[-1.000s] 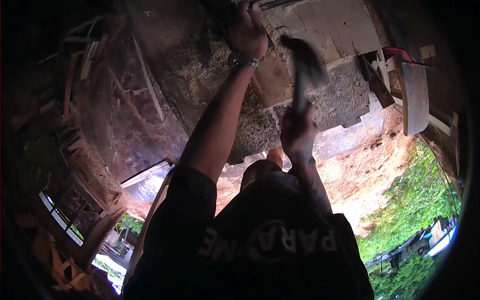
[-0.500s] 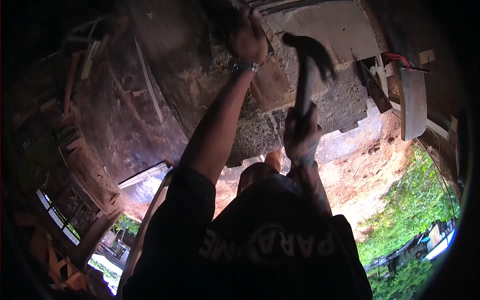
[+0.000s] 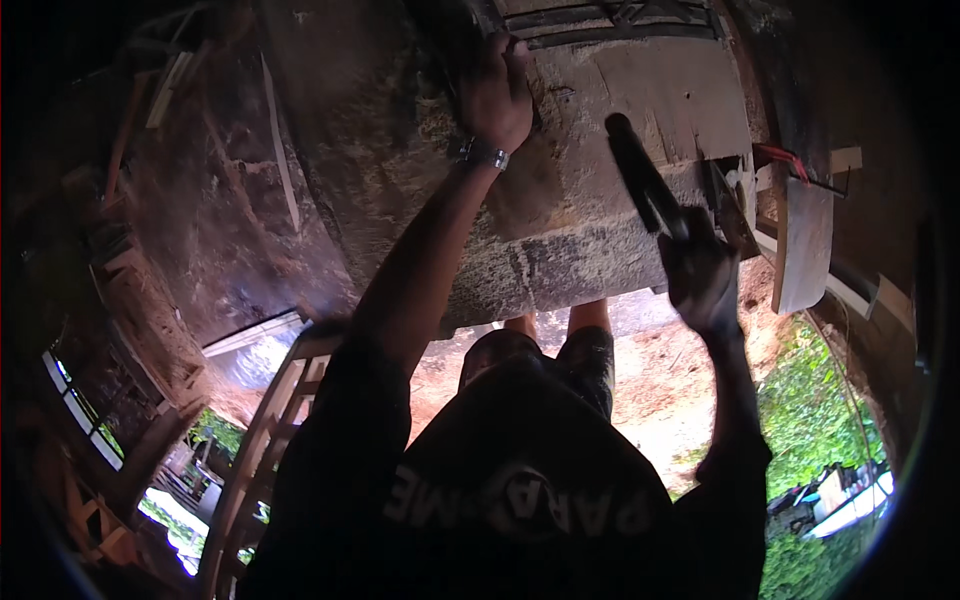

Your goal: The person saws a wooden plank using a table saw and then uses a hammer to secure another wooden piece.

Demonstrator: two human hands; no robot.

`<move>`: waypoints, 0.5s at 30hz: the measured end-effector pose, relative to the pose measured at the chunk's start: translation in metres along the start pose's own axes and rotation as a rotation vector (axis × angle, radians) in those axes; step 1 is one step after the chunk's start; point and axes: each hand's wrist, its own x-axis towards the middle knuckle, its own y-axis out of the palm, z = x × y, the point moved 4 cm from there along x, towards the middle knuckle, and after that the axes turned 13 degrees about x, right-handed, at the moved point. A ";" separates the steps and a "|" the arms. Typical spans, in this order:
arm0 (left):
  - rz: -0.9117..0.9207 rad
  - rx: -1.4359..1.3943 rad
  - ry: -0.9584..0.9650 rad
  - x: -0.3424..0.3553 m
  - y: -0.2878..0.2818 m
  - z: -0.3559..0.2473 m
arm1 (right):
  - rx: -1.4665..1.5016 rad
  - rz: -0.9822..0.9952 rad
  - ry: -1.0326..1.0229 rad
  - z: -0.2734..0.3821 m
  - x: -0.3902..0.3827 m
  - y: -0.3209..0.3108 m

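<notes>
Black against the dusty workbench (image 3: pixel 590 255), a hammer (image 3: pixel 637 170) is slanting right of upper centre; the right hand (image 3: pixel 702 270) is grasping it low, seemingly to leave its head well clear of the knuckles. At upper centre, the left hand (image 3: pixel 497 95) is resting beside a dark, elongated piece (image 3: pixel 450 35), perhaps steadying it (shadow is hiding whether it is truly gripping).

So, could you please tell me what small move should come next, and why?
Perhaps lower the dark, narrow-headed hammer onto the worn brown wooden bench: the right hand holds it over the right part of the surface, apart from the left hand, whose grip is hard to make out.
</notes>
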 end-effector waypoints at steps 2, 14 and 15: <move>-0.102 -0.127 0.037 -0.003 0.000 -0.002 | -0.286 0.122 -0.215 -0.004 0.039 -0.016; 0.150 0.075 -0.128 -0.008 -0.009 0.006 | -0.729 0.665 -0.858 -0.073 0.164 0.031; 0.128 0.061 -0.143 -0.009 -0.010 0.007 | -0.728 0.696 -0.945 -0.075 0.163 0.032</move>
